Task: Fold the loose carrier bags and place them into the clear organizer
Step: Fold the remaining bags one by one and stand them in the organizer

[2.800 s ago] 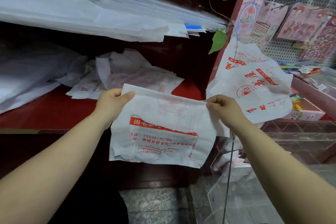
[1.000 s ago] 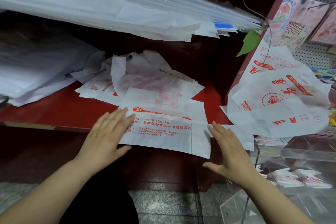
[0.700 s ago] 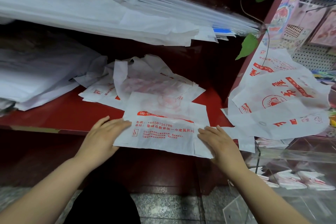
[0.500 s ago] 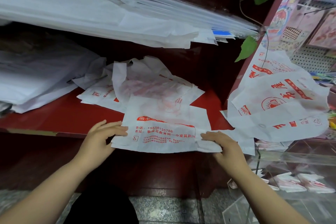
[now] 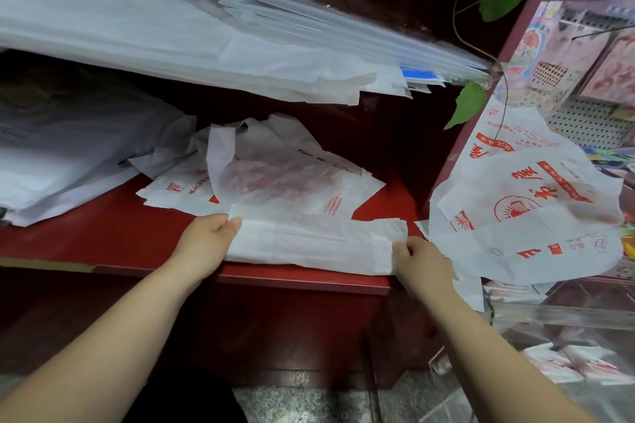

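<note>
A white carrier bag (image 5: 309, 244) lies folded into a long strip at the front edge of the red shelf (image 5: 86, 237). My left hand (image 5: 206, 240) pinches its left end between thumb and fingers. My right hand (image 5: 419, 261) grips its right end. Behind the strip sits a loose pile of white bags with red print (image 5: 268, 178). The clear organizer (image 5: 563, 319) stands at the lower right, with small folded bags (image 5: 563, 364) inside it.
More printed white bags (image 5: 525, 216) hang over the organizer at the right. Stacks of white and clear sheets (image 5: 206, 41) fill the upper shelf, and another stack (image 5: 62, 161) lies at the left. Green leaves (image 5: 470, 106) hang by a red post.
The bag was held up, then laid flat on the shelf and pressed with open hands. Its printed lower half has since been folded over, and both hands now hold the ends of the strip.
</note>
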Tool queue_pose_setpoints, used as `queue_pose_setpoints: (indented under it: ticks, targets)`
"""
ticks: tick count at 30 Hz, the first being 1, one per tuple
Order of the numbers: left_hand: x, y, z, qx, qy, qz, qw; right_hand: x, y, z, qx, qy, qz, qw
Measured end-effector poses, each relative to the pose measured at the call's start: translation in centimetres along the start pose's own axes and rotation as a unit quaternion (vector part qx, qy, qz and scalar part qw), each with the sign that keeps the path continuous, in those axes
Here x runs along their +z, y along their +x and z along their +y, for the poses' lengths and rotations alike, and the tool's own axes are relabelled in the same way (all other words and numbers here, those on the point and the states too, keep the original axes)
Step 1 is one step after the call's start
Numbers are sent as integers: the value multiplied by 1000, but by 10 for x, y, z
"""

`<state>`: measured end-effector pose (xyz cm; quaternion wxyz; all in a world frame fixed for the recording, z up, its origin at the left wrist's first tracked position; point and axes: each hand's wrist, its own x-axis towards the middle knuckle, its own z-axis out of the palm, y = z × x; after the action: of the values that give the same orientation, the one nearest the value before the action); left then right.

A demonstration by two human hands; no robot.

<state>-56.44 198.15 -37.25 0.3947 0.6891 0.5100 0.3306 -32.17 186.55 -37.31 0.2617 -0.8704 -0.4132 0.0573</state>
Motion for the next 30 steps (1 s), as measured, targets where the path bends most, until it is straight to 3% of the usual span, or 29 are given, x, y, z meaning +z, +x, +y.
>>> queue_pose_setpoints:
  ticks: [4, 10, 18, 21, 22, 24, 27, 30]
  targets:
    - [2, 10, 8, -24, 132, -11, 991, -1, 9, -5, 29, -83, -34, 996]
    - [9, 15, 10, -21, 325, 40, 945, 0, 20, -13, 18, -155, -41, 987]
    - [13, 1, 5, -2, 328, 136, 935, 4, 23, -19, 14, -221, -33, 975]
    - [21, -7, 8, 132, 318, 191, 919, 5, 22, -21, 12, -238, -23, 971]
    - [27, -8, 11, 189, 336, 173, 906, 5, 21, -21, 9, -245, -22, 969]
    - [40, -9, 20, 206, 378, 46, 901, 5, 22, -22, 5, -254, -22, 967]
    - [56, 2, 18, 117, 389, -84, 910, 2, 20, -25, 5, -252, -24, 967]
    - [59, 7, 15, 85, 399, -117, 905, 11, 16, -28, -33, -283, 86, 955]
